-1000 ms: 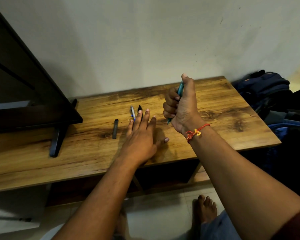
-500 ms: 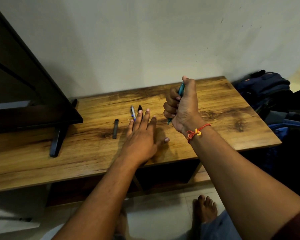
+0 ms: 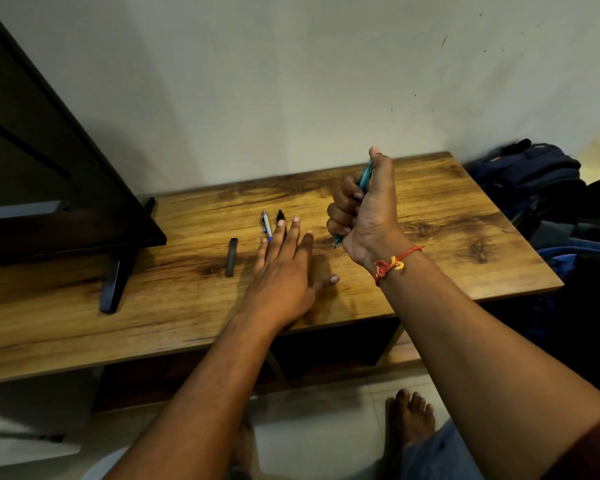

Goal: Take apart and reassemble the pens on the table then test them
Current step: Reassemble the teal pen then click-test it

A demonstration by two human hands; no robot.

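Note:
My right hand [image 3: 364, 216] grips a teal pen [image 3: 365, 178] in a fist above the wooden table [image 3: 447, 237], thumb on the pen's top end and tip pointing down toward the wood. My left hand [image 3: 284, 268] lies flat on the table with straight fingers, palm down. Its fingertips rest over the near ends of a silver and blue pen [image 3: 266, 225] and a black pen [image 3: 280, 218], which lie side by side. A dark grey pen cap or barrel piece [image 3: 231, 257] lies apart to the left of that hand.
A dark monitor [image 3: 49, 174] on a black stand foot [image 3: 113, 285] fills the table's left side. A wall rises just behind the table. Blue bags [image 3: 534, 181] are piled to the right. My bare foot [image 3: 411, 417] is on the tiled floor below.

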